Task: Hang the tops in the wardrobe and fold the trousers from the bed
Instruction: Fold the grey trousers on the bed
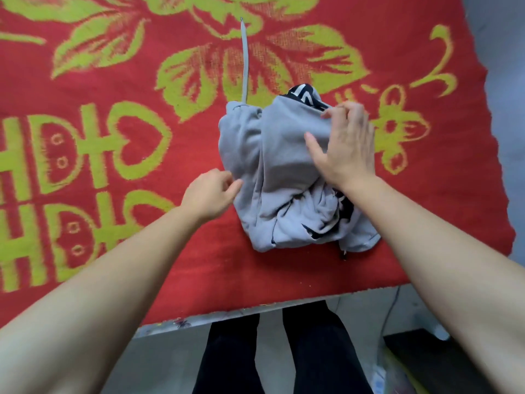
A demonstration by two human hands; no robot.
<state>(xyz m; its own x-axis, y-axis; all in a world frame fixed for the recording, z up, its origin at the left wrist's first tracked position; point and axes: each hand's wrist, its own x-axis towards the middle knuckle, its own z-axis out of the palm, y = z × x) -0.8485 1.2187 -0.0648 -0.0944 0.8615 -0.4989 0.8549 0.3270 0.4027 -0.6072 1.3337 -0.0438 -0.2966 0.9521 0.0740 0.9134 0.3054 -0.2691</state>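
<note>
Grey trousers (284, 172) with black and white trim lie bunched in a rough fold on the bed's red and green blanket (113, 137). One grey drawstring (245, 61) stretches away from the bundle toward the far side. My right hand (343, 143) rests flat on top of the bundle's right part, fingers spread and curling over its far edge. My left hand (210, 194) is at the bundle's left edge, fingers loosely curled and touching or nearly touching the cloth. No tops or wardrobe are in view.
The bed's near edge (255, 311) runs across below the bundle, with my legs in dark trousers (272, 354) standing against it. A thin cable (389, 314) and some items lie on the floor at the lower right.
</note>
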